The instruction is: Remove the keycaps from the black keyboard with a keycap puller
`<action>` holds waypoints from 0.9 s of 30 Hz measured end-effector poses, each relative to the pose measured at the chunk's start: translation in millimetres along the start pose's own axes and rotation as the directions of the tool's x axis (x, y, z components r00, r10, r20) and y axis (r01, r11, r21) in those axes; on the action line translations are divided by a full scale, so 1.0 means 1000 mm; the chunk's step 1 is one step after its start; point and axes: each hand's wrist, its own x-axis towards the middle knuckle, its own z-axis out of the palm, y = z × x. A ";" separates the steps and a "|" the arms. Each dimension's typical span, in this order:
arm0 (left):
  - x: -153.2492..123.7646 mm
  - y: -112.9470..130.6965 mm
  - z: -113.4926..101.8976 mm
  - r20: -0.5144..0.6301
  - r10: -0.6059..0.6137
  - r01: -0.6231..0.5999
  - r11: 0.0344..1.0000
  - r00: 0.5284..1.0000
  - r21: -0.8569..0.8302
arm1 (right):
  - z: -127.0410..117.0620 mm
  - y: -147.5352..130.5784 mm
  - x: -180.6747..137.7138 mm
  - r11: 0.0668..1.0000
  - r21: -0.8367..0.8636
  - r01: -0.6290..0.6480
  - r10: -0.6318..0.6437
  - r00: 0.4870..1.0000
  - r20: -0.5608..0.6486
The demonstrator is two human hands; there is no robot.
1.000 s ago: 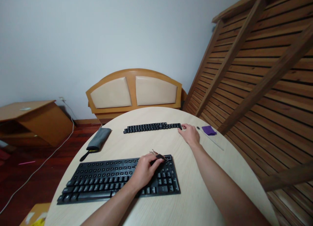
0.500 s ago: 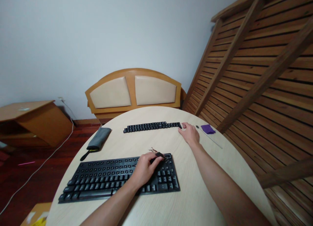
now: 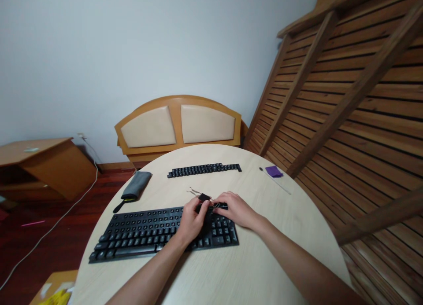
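Note:
My left hand (image 3: 192, 219) is closed on a wire keycap puller (image 3: 204, 197) with a dark grip, held above the right part of a black keyboard (image 3: 158, 248). Thin wire sticks out from both ends of the grip. At the tool's right end, my right hand (image 3: 236, 208) pinches around the wire; whether a small keycap sits between its fingertips is hidden. The keyboard's upper rows show bare switches, while its lower rows and number pad carry keycaps. Farther back, loose black keycaps (image 3: 198, 170) lie in close rows.
A grey pouch (image 3: 138, 185) with a black strap lies at the table's left. On the right are a purple cloth (image 3: 274, 171), a thin pale stick (image 3: 277, 184) and a small dark piece (image 3: 261, 169). The round table (image 3: 264, 261) stands beside a slatted wooden panel (image 3: 373, 133).
My right hand has come back from the right end of the keycap rows to the puller's wire end. My left hand has raised the puller slightly and shifted it left.

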 end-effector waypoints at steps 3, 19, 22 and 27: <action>-0.002 0.006 -0.005 0.050 0.039 -0.041 0.998 0.998 0.049 | -0.004 0.003 -0.008 1.000 -0.007 -0.019 0.019 1.000 -0.009; -0.018 -0.025 -0.064 -0.103 -0.053 0.070 0.983 0.993 0.167 | -0.115 0.094 -0.128 0.958 -0.095 -0.270 0.269 0.963 -0.019; -0.022 -0.032 -0.062 -0.107 -0.116 0.128 0.985 0.987 0.116 | -0.131 0.105 -0.141 0.913 -0.239 -0.330 0.332 0.943 -0.034; -0.020 -0.034 -0.059 -0.033 -0.039 0.044 0.986 0.999 0.160 | -0.129 0.068 -0.109 0.880 -0.330 -0.343 0.322 0.939 -0.117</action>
